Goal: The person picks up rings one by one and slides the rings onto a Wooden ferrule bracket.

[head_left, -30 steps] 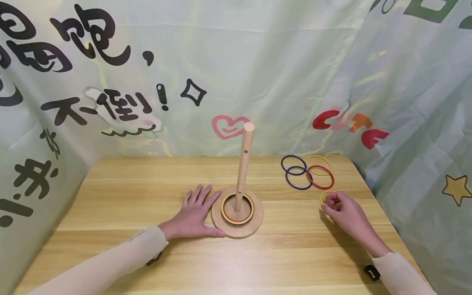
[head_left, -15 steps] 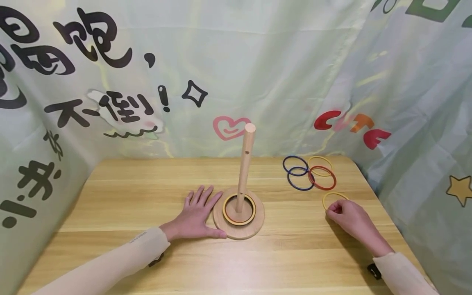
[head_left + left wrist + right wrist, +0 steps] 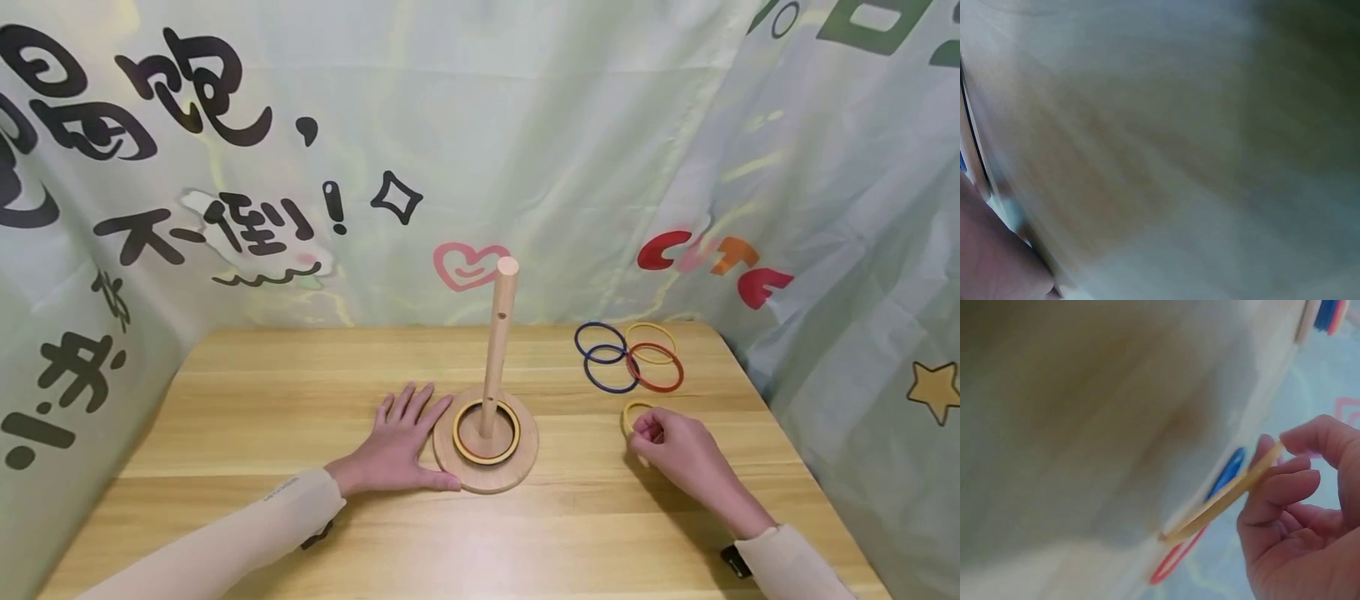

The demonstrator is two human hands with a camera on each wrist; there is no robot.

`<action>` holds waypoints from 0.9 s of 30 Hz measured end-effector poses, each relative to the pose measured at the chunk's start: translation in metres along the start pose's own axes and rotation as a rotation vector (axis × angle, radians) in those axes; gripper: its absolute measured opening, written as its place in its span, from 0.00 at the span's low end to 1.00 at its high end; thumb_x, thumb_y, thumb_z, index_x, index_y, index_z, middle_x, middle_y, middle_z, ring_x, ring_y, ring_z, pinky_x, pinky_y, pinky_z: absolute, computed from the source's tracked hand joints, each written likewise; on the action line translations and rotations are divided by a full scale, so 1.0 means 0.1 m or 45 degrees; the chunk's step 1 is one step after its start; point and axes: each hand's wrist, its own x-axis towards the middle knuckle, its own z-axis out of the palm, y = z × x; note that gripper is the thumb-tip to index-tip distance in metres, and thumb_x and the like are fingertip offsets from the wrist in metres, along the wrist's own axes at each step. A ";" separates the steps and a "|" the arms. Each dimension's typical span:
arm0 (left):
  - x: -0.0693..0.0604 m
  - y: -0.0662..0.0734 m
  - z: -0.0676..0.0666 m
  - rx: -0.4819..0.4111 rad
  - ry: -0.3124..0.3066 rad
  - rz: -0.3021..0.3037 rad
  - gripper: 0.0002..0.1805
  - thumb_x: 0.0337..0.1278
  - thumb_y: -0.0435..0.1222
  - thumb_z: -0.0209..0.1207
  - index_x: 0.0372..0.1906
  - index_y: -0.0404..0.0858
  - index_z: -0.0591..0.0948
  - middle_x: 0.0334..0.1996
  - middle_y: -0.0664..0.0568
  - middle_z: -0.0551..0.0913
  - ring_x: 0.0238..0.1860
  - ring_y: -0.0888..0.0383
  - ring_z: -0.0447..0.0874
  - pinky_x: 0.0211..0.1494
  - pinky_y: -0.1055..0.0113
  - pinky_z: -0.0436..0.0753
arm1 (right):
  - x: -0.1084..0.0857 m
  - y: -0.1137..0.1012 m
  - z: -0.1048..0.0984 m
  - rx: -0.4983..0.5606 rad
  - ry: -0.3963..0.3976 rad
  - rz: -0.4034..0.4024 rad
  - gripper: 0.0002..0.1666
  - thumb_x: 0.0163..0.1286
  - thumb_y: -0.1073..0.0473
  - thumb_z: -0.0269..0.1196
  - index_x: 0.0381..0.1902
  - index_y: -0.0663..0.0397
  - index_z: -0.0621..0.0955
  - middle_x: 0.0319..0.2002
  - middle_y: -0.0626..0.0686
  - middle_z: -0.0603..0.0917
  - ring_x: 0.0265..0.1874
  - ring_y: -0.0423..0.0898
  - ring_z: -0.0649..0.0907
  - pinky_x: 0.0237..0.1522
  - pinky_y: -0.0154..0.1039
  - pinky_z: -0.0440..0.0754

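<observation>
Right hand point(image 3: 678, 450) is pinching a yellow ring point(image 3: 1225, 501) and bringing it closer to the wooden peg point(image 3: 498, 350), still sitting well short tho, while left hand point(image 3: 397, 447) is resting spread-fingered against the round base point(image 3: 523, 462).

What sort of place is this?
Probably a small curtained-off booth, perhaps put up for recording: printed fabric hangs behind and on both sides of a wooden table, which bears a ring-toss peg stand.

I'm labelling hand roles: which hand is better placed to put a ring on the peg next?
Probably the right hand: it pinches a yellow ring, while the left hand rests against the base.
</observation>
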 end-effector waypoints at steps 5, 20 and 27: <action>-0.01 0.01 0.04 -0.004 -0.019 -0.008 0.69 0.55 0.75 0.68 0.90 0.43 0.54 0.87 0.33 0.46 0.85 0.27 0.36 0.77 0.23 0.41 | -0.08 -0.25 0.00 0.048 0.166 -0.149 0.05 0.65 0.66 0.71 0.38 0.52 0.87 0.28 0.40 0.81 0.27 0.38 0.76 0.32 0.36 0.76; 0.00 0.01 0.03 0.017 0.016 0.018 0.69 0.53 0.75 0.69 0.90 0.41 0.56 0.86 0.32 0.48 0.85 0.26 0.39 0.77 0.23 0.44 | -0.07 -1.10 -0.33 0.189 0.343 -0.700 0.14 0.71 0.74 0.72 0.49 0.54 0.88 0.32 0.37 0.80 0.26 0.35 0.76 0.28 0.26 0.75; -0.01 0.00 0.01 0.005 0.027 0.030 0.69 0.53 0.76 0.69 0.89 0.40 0.56 0.86 0.31 0.49 0.84 0.25 0.39 0.76 0.22 0.43 | 0.02 -1.56 -0.57 0.436 0.384 -0.869 0.20 0.71 0.79 0.68 0.56 0.57 0.87 0.32 0.42 0.82 0.22 0.37 0.76 0.24 0.27 0.74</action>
